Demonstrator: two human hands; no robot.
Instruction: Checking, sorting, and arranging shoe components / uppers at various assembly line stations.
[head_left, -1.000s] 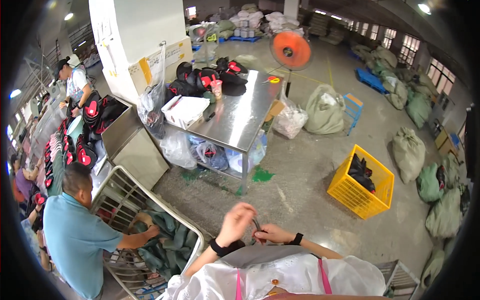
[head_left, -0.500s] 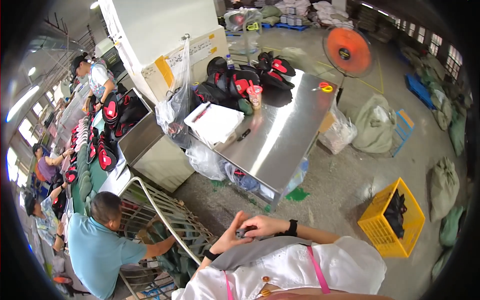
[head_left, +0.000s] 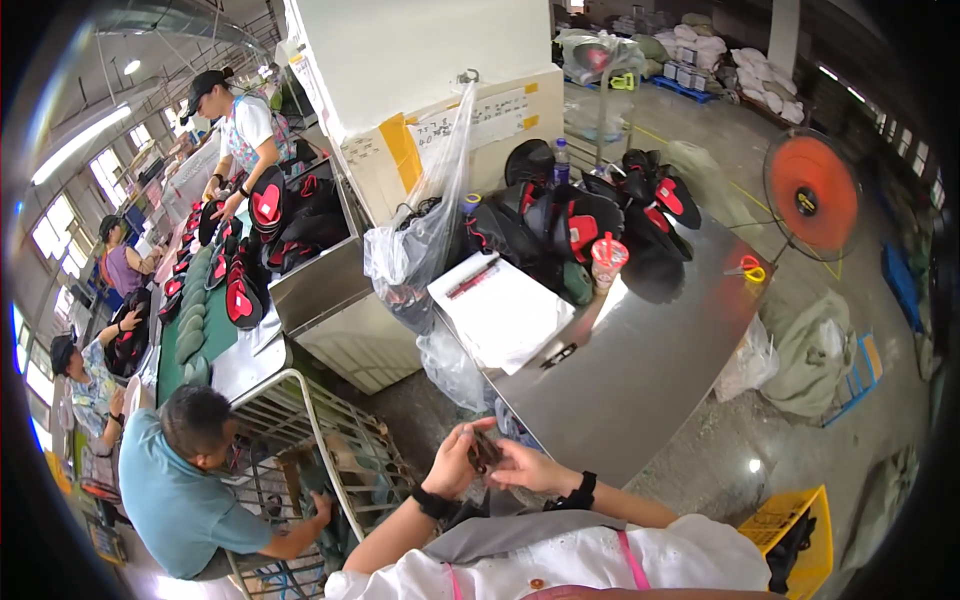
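Note:
In front of my body, both hands are closed round a small dark object (head_left: 485,452) whose kind I cannot make out. My left hand (head_left: 453,463) grips it from the left, and my right hand (head_left: 527,468) has its fingers on the right side of it. Just beyond my hands stands a metal-topped table (head_left: 640,390). On it lie a stack of white paper (head_left: 503,315) with a pen on top, a black marker (head_left: 559,355), a pink-and-white drink cup (head_left: 607,262), yellow-handled scissors (head_left: 746,270) and a heap of black-and-red padded pieces (head_left: 583,225).
A person in a blue shirt (head_left: 185,490) reaches into a metal cage cart (head_left: 340,440) at my left. Other people work along a green conveyor (head_left: 215,350). An orange fan (head_left: 810,195) stands beyond the table. A yellow crate (head_left: 800,535) sits at my right.
My view has moved closer to the table and turned left. My hands have come up slightly, with the dark object now showing more between them.

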